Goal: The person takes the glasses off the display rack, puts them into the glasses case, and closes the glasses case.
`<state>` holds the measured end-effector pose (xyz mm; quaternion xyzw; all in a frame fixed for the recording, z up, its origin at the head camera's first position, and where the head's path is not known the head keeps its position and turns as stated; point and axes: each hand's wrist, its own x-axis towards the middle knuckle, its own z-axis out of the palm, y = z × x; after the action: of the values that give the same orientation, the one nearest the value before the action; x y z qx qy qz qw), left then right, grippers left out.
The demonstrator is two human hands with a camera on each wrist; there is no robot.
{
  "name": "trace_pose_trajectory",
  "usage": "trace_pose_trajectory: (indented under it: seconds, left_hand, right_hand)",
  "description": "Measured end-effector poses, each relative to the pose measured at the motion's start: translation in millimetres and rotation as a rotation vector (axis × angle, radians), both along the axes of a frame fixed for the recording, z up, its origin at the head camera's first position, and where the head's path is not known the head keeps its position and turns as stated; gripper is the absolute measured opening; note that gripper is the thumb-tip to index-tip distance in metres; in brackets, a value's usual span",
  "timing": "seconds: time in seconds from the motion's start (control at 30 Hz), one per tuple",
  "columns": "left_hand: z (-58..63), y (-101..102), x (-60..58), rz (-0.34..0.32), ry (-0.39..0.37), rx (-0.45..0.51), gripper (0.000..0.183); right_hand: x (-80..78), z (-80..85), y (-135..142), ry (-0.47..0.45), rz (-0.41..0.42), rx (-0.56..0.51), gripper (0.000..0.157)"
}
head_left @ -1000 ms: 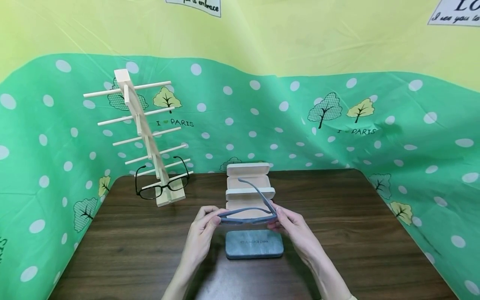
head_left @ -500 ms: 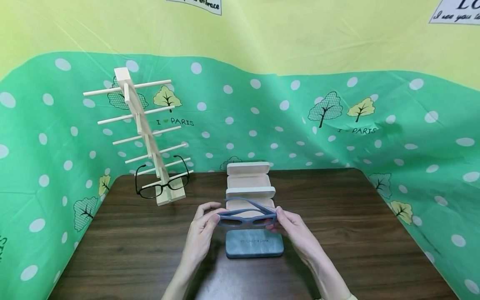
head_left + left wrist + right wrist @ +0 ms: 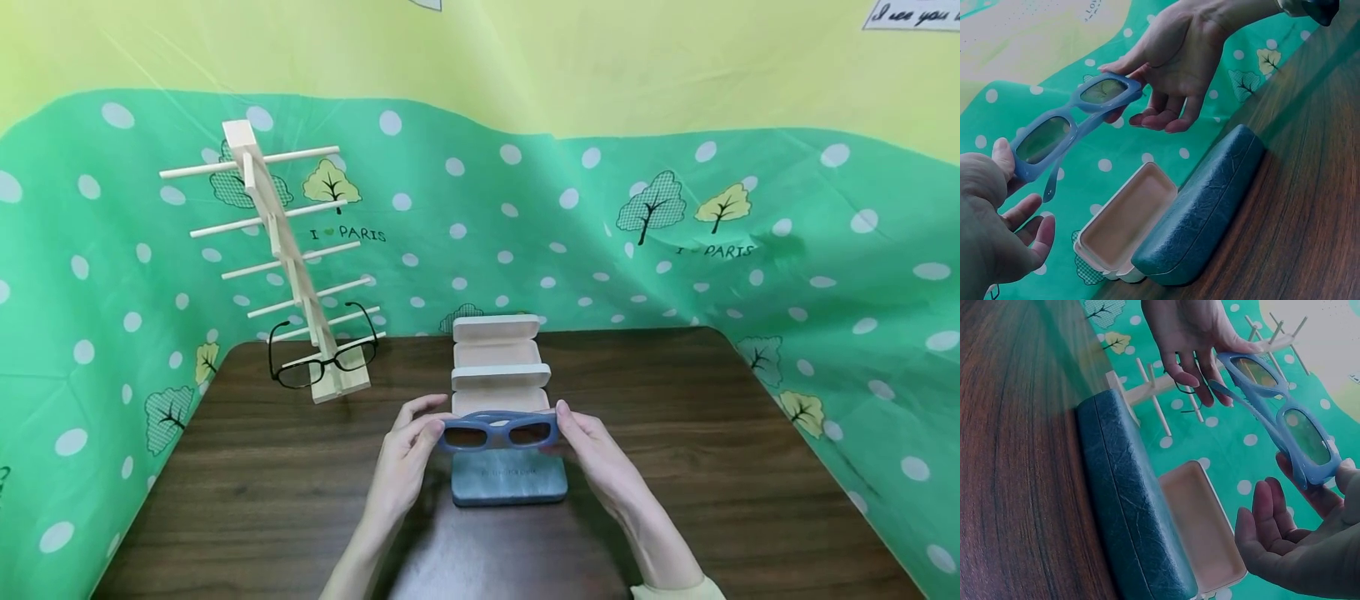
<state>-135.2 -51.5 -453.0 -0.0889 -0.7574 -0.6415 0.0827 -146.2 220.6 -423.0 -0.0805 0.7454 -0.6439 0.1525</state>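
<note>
Both hands hold a pair of blue-framed sunglasses above the table, lenses facing the head camera. My left hand pinches the left end of the frame between thumb and finger; my right hand pinches the right end. In the left wrist view the sunglasses have their temples folded behind the lenses. Directly below and in front lies a closed blue-green glasses case. Behind it stand two open white glasses cases with pale pink inner sides, one behind the other.
At the back left, a wooden rack with several pegs leans upward, black-framed eyeglasses hanging low on it. The dark wooden table ends at a green and yellow patterned cloth.
The raised temple of the sunglasses has folded down behind the frame, and the lenses have turned to face the head camera. Both hands keep their hold. The head view has tilted slightly down.
</note>
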Motion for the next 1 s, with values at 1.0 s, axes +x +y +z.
trace_pose_trajectory:
  seconds: [1.0]
  left_hand:
    - [4.8,1.3,-0.3,0.063,-0.107,-0.050,0.030]
  right_hand:
    - [-1.4,0.5,-5.5,0.060,-0.117,0.143,0.055]
